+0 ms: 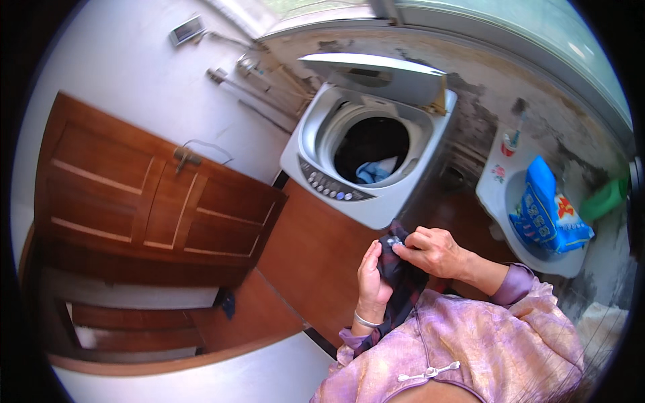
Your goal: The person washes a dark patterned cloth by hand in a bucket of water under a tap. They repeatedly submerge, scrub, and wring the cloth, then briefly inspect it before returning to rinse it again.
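A dark checked cloth garment [400, 282] hangs between my two hands, in front of the washing machine. My left hand [372, 282], with a silver bangle at the wrist, supports the garment from its left side. With bent fingers, my right hand [431, 249] pinches at its upper part, where small whitish spots or powder [394, 243] show. I cannot tell what the spots are. Beyond the hands stands a top-loading washing machine [352, 206] with its lid [378, 78] raised. Dark laundry [370, 141] and a light blue cloth [375, 170] lie in its drum.
To the right is a white washbasin [491, 194] bearing a blue detergent bag [546, 216] and a red cup [508, 146] with a toothbrush. A green plastic container [604, 199] stands beyond it. A brown wooden door [171, 196] is at the left, and a window [504, 30] runs above the stained wall.
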Demonstrator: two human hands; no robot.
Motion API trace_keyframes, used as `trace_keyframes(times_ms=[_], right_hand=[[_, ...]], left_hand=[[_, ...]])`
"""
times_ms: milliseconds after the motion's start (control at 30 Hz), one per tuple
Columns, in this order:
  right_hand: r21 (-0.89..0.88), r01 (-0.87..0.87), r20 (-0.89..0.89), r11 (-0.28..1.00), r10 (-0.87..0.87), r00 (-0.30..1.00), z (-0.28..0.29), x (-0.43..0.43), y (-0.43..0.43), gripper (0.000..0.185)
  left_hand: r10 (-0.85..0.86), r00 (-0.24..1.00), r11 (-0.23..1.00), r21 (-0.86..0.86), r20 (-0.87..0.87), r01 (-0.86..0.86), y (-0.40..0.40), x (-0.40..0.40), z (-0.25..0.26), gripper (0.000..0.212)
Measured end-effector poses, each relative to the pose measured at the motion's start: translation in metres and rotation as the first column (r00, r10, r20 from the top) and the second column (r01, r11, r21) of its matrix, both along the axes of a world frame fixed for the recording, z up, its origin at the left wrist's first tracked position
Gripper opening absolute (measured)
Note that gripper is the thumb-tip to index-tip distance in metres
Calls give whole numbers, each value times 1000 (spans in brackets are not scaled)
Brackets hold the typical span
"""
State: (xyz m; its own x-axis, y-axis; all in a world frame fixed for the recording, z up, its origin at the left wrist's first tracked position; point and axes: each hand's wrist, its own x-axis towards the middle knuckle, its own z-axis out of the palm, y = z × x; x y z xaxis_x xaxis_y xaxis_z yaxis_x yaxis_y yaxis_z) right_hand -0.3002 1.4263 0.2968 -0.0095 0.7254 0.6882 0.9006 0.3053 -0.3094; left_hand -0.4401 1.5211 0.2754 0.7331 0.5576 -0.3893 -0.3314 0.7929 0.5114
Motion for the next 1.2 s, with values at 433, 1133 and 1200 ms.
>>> trace_keyframes(times_ms=[433, 1133, 1200], right_hand=[[-122, -351, -119, 929, 337, 934, 32, -198, 145, 21], [-180, -836, -14, 519, 848, 530, 17, -404, 335, 51], [-152, -885, -122, 440, 880, 459, 16, -419, 356, 51]], left_hand=[[435, 890, 899, -20, 133, -437, 73, -202, 2, 13], [918, 386, 387, -3, 92, -922, 160, -416, 10, 18], [932, 347, 347, 17, 101, -938, 172, -422, 8, 22]])
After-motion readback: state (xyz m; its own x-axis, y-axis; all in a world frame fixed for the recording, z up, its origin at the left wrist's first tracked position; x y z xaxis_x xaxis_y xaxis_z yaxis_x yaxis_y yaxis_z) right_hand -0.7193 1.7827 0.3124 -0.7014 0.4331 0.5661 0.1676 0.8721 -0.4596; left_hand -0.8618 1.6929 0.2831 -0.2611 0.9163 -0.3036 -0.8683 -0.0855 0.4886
